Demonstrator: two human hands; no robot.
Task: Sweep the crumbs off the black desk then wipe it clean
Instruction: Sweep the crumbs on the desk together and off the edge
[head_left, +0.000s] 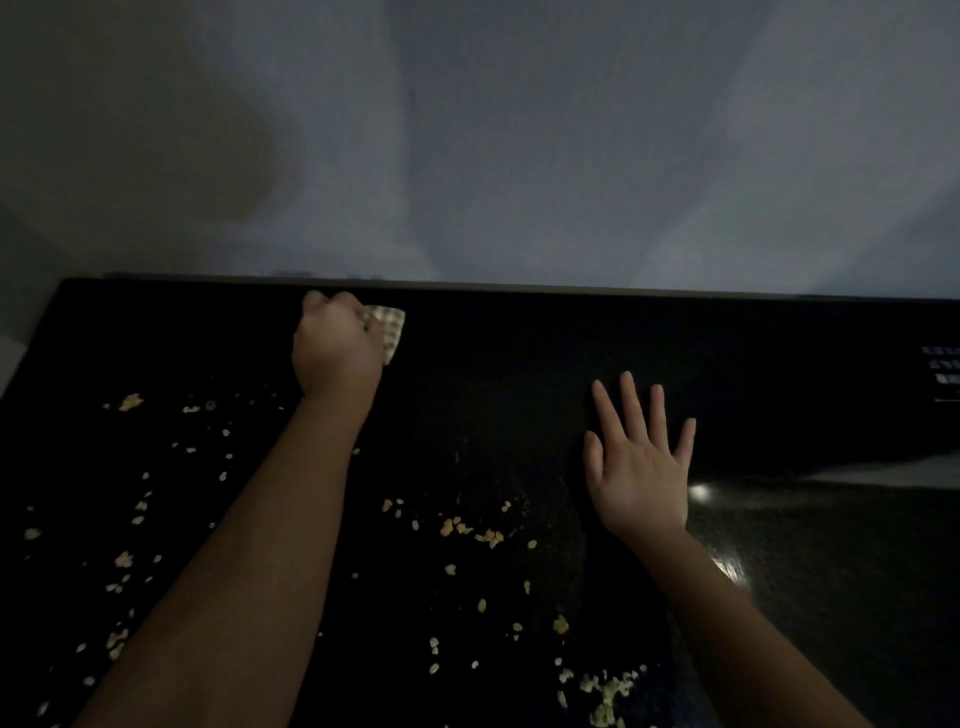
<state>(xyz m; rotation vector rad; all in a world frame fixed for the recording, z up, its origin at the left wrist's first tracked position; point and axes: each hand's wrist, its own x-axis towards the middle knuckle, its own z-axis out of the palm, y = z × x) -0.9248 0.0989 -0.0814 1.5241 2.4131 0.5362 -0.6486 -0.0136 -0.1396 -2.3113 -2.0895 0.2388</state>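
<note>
Dim grey wall (519, 156) fills the upper half of the view, and the black desk (493, 374) runs across below it, its far edge against that wall. Toward 11 o'clock on the desktop, close to the far edge, the left hand (335, 345) is clenched round a pale checked cloth (388, 330), which sticks out on the hand's right side and lies against the surface. At about 3 o'clock the right hand (641, 467) is released, palm down, with its fingers straight and spread; whether it presses the top or floats just above it I cannot tell. Yellowish crumbs (488, 535) lie scattered from 9 o'clock round to 6 o'clock, between and beside both forearms, with a thicker clump (608, 696) near 5 o'clock at the near edge. A small glint of light (698, 491) shines on the desk just right of the open hand.
</note>
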